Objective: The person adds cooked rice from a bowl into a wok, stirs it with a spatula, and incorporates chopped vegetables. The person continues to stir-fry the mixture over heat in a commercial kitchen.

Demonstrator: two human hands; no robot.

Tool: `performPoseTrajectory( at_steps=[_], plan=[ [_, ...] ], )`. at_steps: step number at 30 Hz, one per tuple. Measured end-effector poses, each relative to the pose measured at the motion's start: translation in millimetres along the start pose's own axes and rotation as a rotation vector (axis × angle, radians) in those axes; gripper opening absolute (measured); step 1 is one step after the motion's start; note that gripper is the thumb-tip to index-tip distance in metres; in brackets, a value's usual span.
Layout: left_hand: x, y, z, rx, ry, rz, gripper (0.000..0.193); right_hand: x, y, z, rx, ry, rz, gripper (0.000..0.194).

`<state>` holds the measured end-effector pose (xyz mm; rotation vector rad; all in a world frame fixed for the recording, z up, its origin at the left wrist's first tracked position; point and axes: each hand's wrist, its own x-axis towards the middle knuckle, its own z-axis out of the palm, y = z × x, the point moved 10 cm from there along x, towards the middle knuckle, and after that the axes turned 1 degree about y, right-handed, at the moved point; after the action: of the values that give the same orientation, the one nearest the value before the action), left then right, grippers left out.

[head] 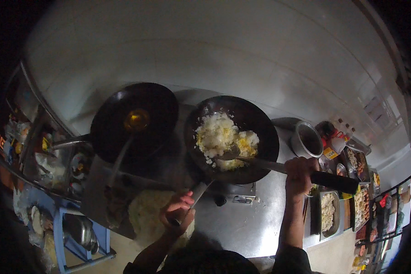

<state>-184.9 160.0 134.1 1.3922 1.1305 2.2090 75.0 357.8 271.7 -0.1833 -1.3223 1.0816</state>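
A dark wok point(269, 140) stands before me with a mound of white rice point(215, 130) and yellow bits that look like egg in it. My left hand point(178, 210) grips the wok's handle point(200, 193), which points towards me. In my right hand point(300, 174) is a long metal cooking utensil point(269, 165) with a black grip; I hold it near the join of shaft and grip. Its head is down in the rice, partly covered, so I cannot tell whether it is a ladle or a turner.
On the left, a second wok point(164, 106) holds yellow oil point(136, 118), with a long-handled utensil point(121, 159) leaning in it. To the right are a metal pot point(306, 140) and a metal tray point(328, 214) of pale chopped food. A blue frame point(59, 236) stands lower left.
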Motion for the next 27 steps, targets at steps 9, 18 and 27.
performPoseTrajectory(
  at_steps=[9, 18, 27],
  plan=[
    [0, 4, 0, 0.017, 0.009, 0.081, 0.029, 0, -44, -12, 0.125, -0.061, 0.005, 0.013],
    [4, 8, 4, 0.076, 0.017, 0.092, 0.03, -17, -23, -83, -0.432, 0.13, -0.013, 0.017],
    [4, 16, 9, 0.082, 0.037, 0.028, 0.026, -9, 1, -41, -0.096, 0.108, -0.063, 0.021]
  ],
)
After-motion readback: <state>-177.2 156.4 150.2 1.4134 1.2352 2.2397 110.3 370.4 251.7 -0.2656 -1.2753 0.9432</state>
